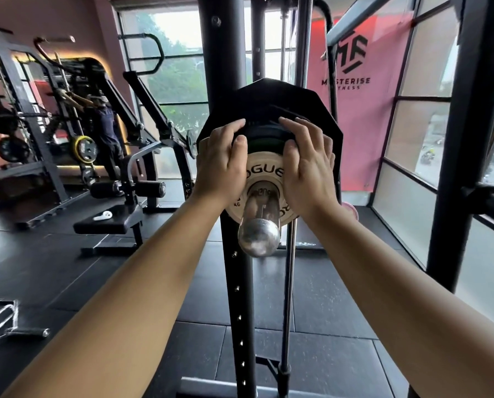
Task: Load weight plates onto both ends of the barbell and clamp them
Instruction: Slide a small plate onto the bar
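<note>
The barbell's chrome sleeve (258, 225) points straight at the camera, its rounded end nearest. Threaded on the sleeve, farther back from that end, sits a stack (264, 139) of small plates. The front one is a cream plate (264, 171) with dark lettering, and a green plate (264, 145) shows its rim just behind it. A thin dark rim lies behind that. At the back of the sleeve, touching the stack, is a big black plate (268, 96) with a many-sided outline. The left hand (222, 160) grips the stack left of the sleeve: its fingers curl over the upper rim and its thumb presses at the front edge. The right hand (309, 165) grips the same stack right of the sleeve in the same manner, fingers wrapped over the top, thumb at the front. Both forearms reach in from below the sleeve, one on each side. A black rack post (228, 53) stands just behind and left of the sleeve, running from the ceiling down to the dark rubber floor (67, 268). A pink banner (383, 133) hangs right of the sleeve, and a mirror (53, 110) is far to its left.
</note>
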